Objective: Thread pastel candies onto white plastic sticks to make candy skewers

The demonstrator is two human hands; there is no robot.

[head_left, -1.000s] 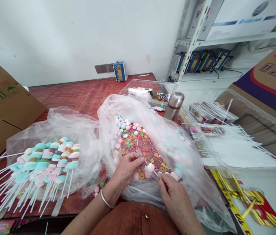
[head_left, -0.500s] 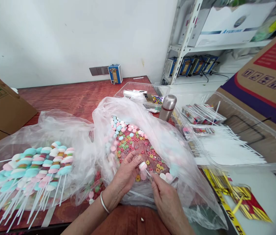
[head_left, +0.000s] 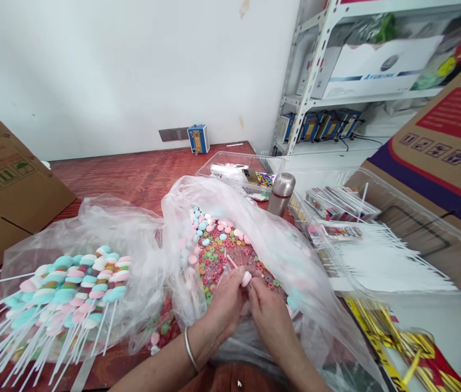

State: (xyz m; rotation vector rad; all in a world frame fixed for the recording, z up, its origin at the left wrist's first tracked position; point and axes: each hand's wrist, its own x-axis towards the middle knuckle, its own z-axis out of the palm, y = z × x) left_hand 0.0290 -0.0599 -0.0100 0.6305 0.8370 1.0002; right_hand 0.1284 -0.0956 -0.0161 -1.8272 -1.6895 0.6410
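A pink-and-white marshmallow (head_left: 246, 279) is pinched between my two hands. My left hand (head_left: 227, 299) is closed at its left side and my right hand (head_left: 270, 311) is closed at its right, fingertips close together. A thin white stick (head_left: 232, 262) points up and away from the fingers; where it meets the marshmallow is hidden. Below and beyond my hands spreads an open clear plastic bag (head_left: 315, 294), holding colourful gummy rings (head_left: 217, 253) and loose pink, white and blue marshmallows (head_left: 202, 224).
On the left, several finished marshmallow skewers (head_left: 67, 288) lie on another plastic bag (head_left: 132, 234). A steel flask (head_left: 281, 195) stands behind the bag. A clear bin (head_left: 397, 296) of white sticks (head_left: 385, 261) is at the right. Cardboard boxes (head_left: 13, 179) flank both sides.
My hands have come together around the marshmallow. The stick, earlier in my right fingers and below the marshmallow, now points away above my left hand. The camera view has shifted slightly.
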